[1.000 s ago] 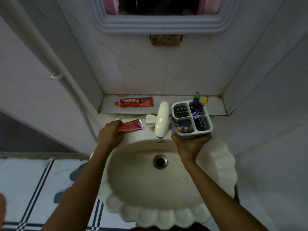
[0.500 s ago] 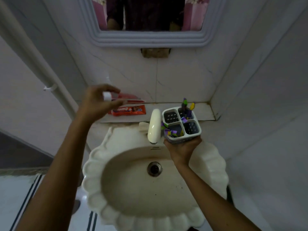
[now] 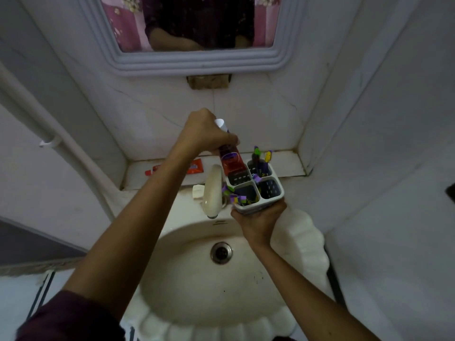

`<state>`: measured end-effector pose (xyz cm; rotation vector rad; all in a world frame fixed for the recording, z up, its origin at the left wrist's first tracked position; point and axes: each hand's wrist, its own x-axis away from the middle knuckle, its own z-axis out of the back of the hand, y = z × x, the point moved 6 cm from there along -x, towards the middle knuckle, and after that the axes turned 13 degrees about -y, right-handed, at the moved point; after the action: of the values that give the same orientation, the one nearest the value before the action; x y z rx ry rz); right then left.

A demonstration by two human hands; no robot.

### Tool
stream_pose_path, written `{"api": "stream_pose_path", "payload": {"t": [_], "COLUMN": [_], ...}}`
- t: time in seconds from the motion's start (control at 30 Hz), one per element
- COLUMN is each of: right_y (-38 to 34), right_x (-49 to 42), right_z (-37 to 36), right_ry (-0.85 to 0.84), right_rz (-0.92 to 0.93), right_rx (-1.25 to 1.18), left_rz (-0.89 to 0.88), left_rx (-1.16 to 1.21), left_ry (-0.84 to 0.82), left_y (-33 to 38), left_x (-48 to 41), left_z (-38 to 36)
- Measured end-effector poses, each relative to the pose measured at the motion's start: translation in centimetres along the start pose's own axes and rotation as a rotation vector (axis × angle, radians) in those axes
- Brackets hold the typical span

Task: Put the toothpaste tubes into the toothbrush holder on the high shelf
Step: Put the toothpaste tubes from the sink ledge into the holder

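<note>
My left hand grips a red toothpaste tube near its white cap, cap up. The tube's flat end dips into the back left compartment of a white four-compartment toothbrush holder. My right hand holds that holder from below, over the basin's back edge. Toothbrushes with purple, green and yellow handles stand in the holder's back right and front left compartments. A second orange-red toothpaste tube lies flat on the ledge behind the basin, partly hidden by my left forearm.
A cream scalloped washbasin with a drain fills the middle. Its cream tap rises just left of the holder. A framed mirror hangs above the tiled ledge. A white pipe runs down the left wall.
My left hand has lifted the red tube off the basin rim and swung it right, over and into the holder. My right hand has kept the holder in about the same place.
</note>
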<state>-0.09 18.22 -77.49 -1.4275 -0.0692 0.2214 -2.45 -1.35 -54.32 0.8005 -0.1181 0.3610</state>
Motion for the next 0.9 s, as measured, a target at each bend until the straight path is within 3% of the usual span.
{"api": "stream_pose_path", "payload": {"t": [0.13,0.37,0.5,0.9], "right_y": [-0.2,-0.6,-0.2,1.2], "right_x": [0.2,0.0,0.0,-0.9], "right_z": [-0.1,-0.3,-0.1,-0.3], "right_ry": [0.03,0.02,0.038,0.044], "right_rz": [0.023,0.066,0.054,-0.019], "right_rx": [-0.074,-0.111,-0.098,-0.081], "left_rz": [0.075,0.057,0.081,-0.046], "left_rx": [0.105,0.078,0.049,-0.301], "left_ry": [-0.023,0.139,-0.014,-0.17], "left_y": [0.0,-0.7,-0.9,0.2], "left_x": [-0.1,-0.1,0.1,0.2], "left_z": [-1.5,-0.3,-2.0,-5.2]}}
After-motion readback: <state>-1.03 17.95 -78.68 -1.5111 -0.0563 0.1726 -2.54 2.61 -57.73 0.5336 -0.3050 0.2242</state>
